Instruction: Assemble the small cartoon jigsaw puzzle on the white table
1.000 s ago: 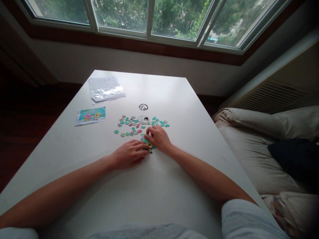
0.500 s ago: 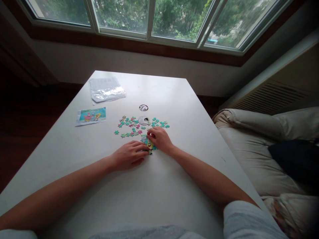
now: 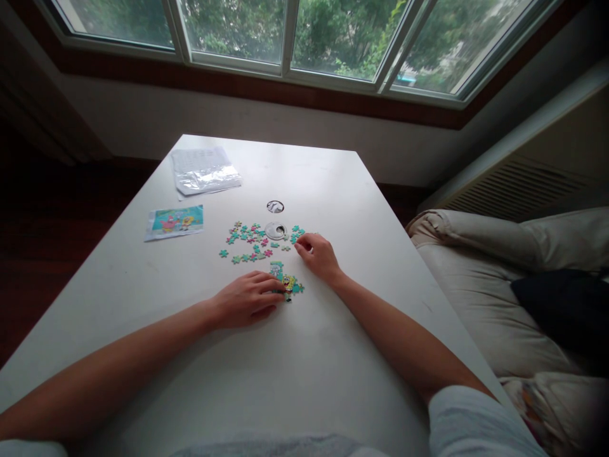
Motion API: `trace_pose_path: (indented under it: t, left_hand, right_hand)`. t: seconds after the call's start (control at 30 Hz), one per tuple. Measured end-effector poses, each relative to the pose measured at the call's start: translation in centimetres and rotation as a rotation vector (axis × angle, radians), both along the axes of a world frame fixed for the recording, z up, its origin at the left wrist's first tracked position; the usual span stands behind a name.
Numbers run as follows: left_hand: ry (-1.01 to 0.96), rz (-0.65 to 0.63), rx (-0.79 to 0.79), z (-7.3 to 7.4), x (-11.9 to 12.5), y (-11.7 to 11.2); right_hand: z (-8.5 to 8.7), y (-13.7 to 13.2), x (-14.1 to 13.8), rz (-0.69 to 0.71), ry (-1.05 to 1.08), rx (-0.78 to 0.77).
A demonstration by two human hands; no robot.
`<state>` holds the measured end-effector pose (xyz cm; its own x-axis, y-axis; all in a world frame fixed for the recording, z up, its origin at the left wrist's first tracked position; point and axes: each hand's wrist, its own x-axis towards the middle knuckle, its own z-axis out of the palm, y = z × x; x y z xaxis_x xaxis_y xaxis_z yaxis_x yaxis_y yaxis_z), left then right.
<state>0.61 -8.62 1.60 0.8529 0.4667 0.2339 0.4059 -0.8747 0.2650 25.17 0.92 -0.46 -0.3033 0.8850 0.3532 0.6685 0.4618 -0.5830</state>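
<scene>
A partly joined jigsaw puzzle (image 3: 288, 284) with a yellow cartoon figure lies on the white table, a figure with a pale face at its upper left. My left hand (image 3: 250, 297) rests flat beside it, fingers stretched out and their tips on its left edge. Farther up and to the right, my right hand (image 3: 320, 255) hovers at the loose pieces with thumb and fingers pinched together. Whatever the pinch may hold is too small to make out. Loose puzzle pieces (image 3: 245, 235), mostly teal with some pink, are scattered beyond both hands.
A picture card (image 3: 178, 221) of the cartoon lies at the left, with a clear plastic bag (image 3: 207, 171) over papers behind it. Two round fittings are set in the tabletop, one a cable-hole cover (image 3: 273, 232). A cushioned sofa (image 3: 476, 298) stands along the right side.
My right hand has moved off the joined puzzle, rightward and slightly away from me, to the loose pieces. The puzzle's upper part now shows. My left hand stays in place.
</scene>
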Motion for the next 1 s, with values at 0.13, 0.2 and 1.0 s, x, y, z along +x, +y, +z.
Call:
trace_pose_path:
  t: [0.13, 0.2, 1.0]
  left_hand:
    - [-0.002, 0.004, 0.003, 0.0, 0.0, 0.0]
    - [-0.004, 0.006, -0.001, -0.1, 0.0, 0.1]
    - [0.024, 0.092, 0.027, 0.4, -0.8, 0.4]
  right_hand:
    - [0.1, 0.1, 0.1, -0.001, 0.003, 0.001]
    - [0.1, 0.2, 0.2, -0.006, 0.002, -0.001]
    - [0.3, 3.7, 4.7, -0.187, 0.106, -0.037]
